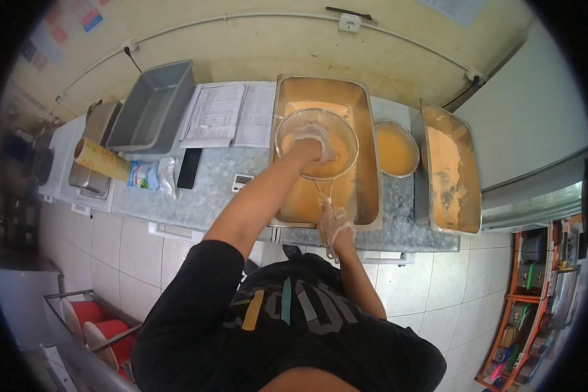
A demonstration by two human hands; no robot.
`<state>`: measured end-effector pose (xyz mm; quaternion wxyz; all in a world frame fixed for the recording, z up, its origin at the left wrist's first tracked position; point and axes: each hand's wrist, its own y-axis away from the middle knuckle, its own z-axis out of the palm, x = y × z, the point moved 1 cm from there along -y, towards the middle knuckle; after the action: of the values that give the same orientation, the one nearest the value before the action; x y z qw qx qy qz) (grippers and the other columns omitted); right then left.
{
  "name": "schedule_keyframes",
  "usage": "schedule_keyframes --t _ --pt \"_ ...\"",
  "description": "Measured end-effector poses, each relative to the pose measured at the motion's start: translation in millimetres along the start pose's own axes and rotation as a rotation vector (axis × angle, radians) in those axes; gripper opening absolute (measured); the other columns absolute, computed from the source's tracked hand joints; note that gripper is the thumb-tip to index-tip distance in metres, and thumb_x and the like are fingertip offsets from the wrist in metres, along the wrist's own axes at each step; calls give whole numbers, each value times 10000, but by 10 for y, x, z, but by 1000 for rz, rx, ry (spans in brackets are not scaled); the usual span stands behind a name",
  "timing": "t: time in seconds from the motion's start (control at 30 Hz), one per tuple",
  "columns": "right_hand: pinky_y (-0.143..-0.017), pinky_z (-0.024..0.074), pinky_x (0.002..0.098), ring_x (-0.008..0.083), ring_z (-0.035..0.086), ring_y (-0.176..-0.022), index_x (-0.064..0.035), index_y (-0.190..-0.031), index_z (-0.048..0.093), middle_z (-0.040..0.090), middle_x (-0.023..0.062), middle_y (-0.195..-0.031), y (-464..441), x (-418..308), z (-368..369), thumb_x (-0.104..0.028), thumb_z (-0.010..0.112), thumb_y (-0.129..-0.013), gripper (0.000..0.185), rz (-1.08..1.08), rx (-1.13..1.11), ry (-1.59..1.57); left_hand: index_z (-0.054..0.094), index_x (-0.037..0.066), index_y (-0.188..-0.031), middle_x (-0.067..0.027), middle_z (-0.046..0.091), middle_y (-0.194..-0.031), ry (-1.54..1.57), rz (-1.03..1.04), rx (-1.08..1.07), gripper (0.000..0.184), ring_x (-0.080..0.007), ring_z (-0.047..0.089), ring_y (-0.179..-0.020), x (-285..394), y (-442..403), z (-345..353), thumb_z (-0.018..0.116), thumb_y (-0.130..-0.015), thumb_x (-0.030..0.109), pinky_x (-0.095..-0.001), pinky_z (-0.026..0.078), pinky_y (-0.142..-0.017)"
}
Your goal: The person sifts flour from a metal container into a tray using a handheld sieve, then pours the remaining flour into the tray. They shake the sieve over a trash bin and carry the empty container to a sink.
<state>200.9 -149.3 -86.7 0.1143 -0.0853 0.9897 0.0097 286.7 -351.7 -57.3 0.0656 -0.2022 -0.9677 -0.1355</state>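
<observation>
A round wire sieve (343, 166) sits over a deep steel pan (370, 130) that holds orange-tan powder. My left hand (313, 138), in a clear plastic glove, reaches down inside the sieve among orange-coated contents. Its fingers are mostly hidden, and the pieces under them are too blurred to name. Near the pan's front edge my right hand (334, 227), gloved as well, is closed around the sieve's handle (323, 189).
Right of the pan are a round bowl of orange-yellow liquid (396, 149) and a second steel pan with powder (447, 176). To the left lie papers (213, 112), a phone (189, 168), a timer (242, 182), a grey tub (151, 108) and a film roll (102, 159).
</observation>
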Motion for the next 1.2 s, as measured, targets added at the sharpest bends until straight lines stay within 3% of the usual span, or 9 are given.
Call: schedule_keyframes --t 0.33,0.4,0.53,0.63,0.7,0.93,1.0,1.13,1.2 --pt "-598 478 433 365 612 -721 -58 -1260 392 597 216 -734 -648 342 341 -204 513 -813 485 130 -170 -278 521 63 -1195 -197 525 -1206 263 -7 -284 534 -306 505 -1125 -213 -644 247 644 -697 211 -391 415 -917" --pt "-560 439 428 305 586 -627 -80 -1123 558 615 194 -759 -496 309 -27 -298 421 -893 345 216 -149 -405 487 82 -1226 -203 568 -1131 196 172 139 560 -296 571 -1026 -264 -602 176 643 -688 107 -395 471 -816" --pt "-566 449 418 302 593 -638 -62 -1184 480 624 180 -761 -690 541 480 -265 428 -893 358 61 -45 -460 497 113 -1212 -156 587 -1113 225 140 -86 483 -327 553 -1015 -190 -597 65 610 -755 223 -392 437 -875" --pt "-563 465 403 312 603 -616 -36 -1137 476 622 173 -699 -559 474 275 -254 448 -878 340 5 -4 -51 517 114 -1195 -148 586 -1118 217 198 202 438 -322 561 -1004 -298 -649 -112 588 -776 220 -389 446 -863" --pt "-574 484 385 318 621 -662 -46 -1117 466 614 174 -686 -568 563 676 -202 435 -878 287 68 171 -440 540 110 -1173 -143 594 -1104 322 81 8 398 -324 567 -994 -315 -748 -85 575 -791 214 -387 452 -852" --pt "-593 491 374 308 625 -764 -57 -1102 468 600 165 -713 -405 294 373 -127 395 -890 235 120 -176 -62 619 102 -1039 -172 612 -1025 128 286 206 313 -321 581 -947 -295 -388 -205 566 -787 281 -407 466 -819" --pt "-617 489 418 316 627 -794 -89 -1169 441 612 194 -770 -644 552 826 -131 400 -884 291 113 -37 -283 639 84 -1005 -181 610 -1039 746 104 -47 322 -311 581 -971 -393 -397 -229 557 -787 306 -407 458 -836" --pt "-643 466 470 351 609 -786 -91 -1171 514 620 207 -846 -502 193 108 -226 361 -910 332 54 -36 -84 652 73 -990 -172 610 -1062 83 28 125 323 -294 591 -979 -221 -179 -563 565 -779 301 -404 458 -840" --pt "-625 475 451 351 616 -799 -89 -1112 539 622 202 -827 -886 390 708 -216 347 -919 300 204 -187 -576 653 73 -996 -124 620 -1059 58 71 96 343 -320 586 -953 -313 -491 -192 506 -824 330 -393 463 -811"
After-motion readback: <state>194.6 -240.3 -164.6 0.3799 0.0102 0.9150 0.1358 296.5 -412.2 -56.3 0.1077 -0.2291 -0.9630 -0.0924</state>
